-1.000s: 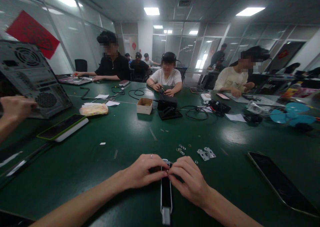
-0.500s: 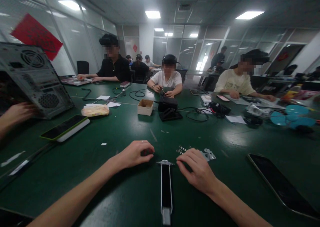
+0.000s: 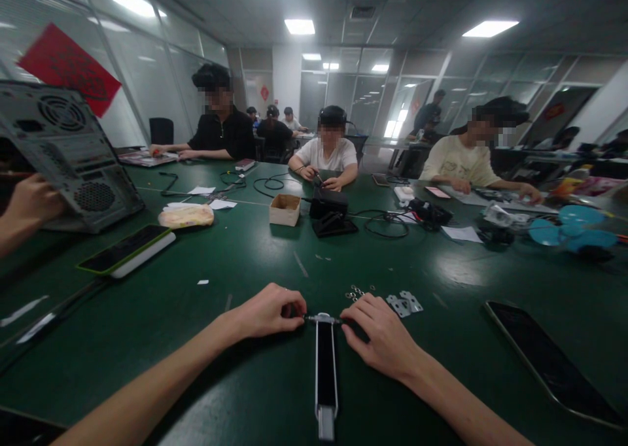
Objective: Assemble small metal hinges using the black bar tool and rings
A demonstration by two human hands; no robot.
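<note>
A long, narrow device (image 3: 326, 367) with a black face and silver edges lies on the green table, pointing away from me. A thin metal rod (image 3: 324, 318) crosses its far end. My left hand (image 3: 277, 310) pinches the rod's left end between thumb and fingers. At the rod's right end, my right hand (image 3: 375, 331) has its thumb and fingertips closed around the tip. Just beyond my right hand lie small metal rings (image 3: 354, 293) and flat silver brackets (image 3: 405, 303).
A large phone (image 3: 549, 361) lies at the right. An open small box (image 3: 284, 210) and a black stand (image 3: 331, 214) are farther back. At the left are a green-edged phone (image 3: 122, 250), a computer case (image 3: 73, 152) and another person's hand (image 3: 34, 204). People sit across the table.
Both my hands have moved inward and closed on the rod's two ends. The other person's hand at the computer case has shifted slightly left.
</note>
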